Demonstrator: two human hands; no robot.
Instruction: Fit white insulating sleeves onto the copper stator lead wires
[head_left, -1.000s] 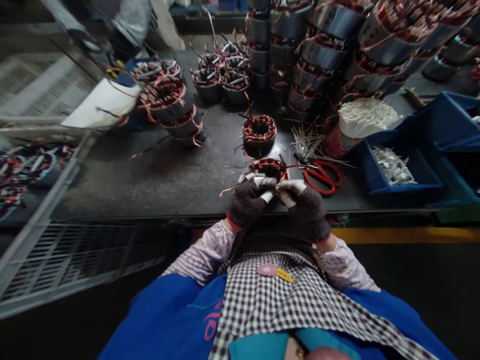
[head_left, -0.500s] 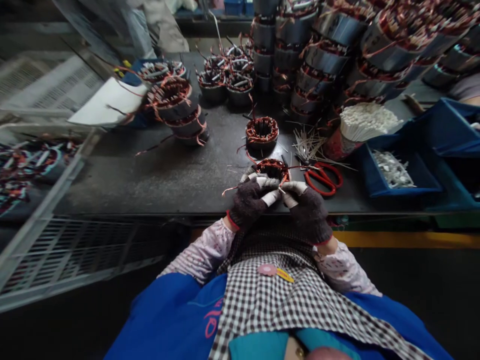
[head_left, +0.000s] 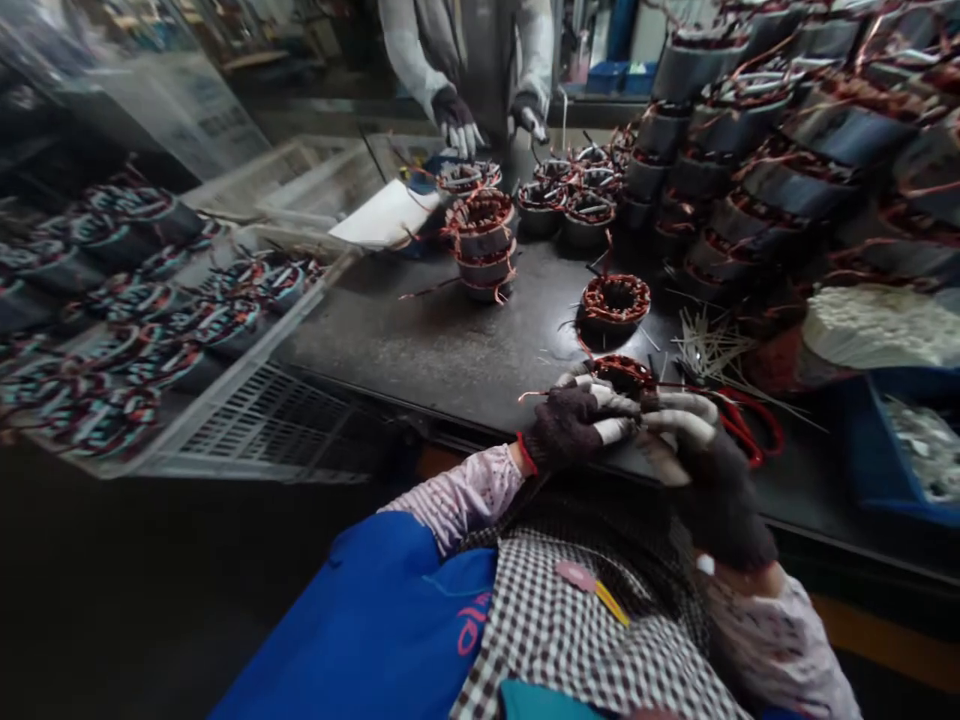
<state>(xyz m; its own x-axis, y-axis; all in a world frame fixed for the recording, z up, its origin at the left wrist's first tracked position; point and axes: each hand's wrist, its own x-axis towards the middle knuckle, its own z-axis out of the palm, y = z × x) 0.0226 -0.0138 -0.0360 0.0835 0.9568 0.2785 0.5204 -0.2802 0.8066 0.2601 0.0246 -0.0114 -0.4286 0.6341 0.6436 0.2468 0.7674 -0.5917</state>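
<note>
At the bench's near edge stands a motor stator (head_left: 622, 372) with orange copper windings, partly hidden by my fingers. My left hand (head_left: 574, 420), in a dark glove with white-wrapped fingertips, is closed round its near left side. Against the near right rim, my right hand (head_left: 709, 470) is closed too, fingers pressed together and blurred; what they pinch is hidden. Just behind stands another wound stator (head_left: 615, 305). Red-handled scissors (head_left: 750, 425) lie beside my right hand, partly covered by it.
Stacked stators (head_left: 484, 245) stand left of centre; taller stacks (head_left: 739, 180) line the back right. Thin white sticks (head_left: 709, 345) lie near a white bundle (head_left: 870, 325) and a blue bin (head_left: 877, 450). A crate (head_left: 262, 390) of stators is left. Across the bench are a co-worker's gloved hands (head_left: 459, 125).
The view has swung left, bringing in the crate and the co-worker's hands. My right hand has drawn slightly back toward me and right; my left hand stays on the stator.
</note>
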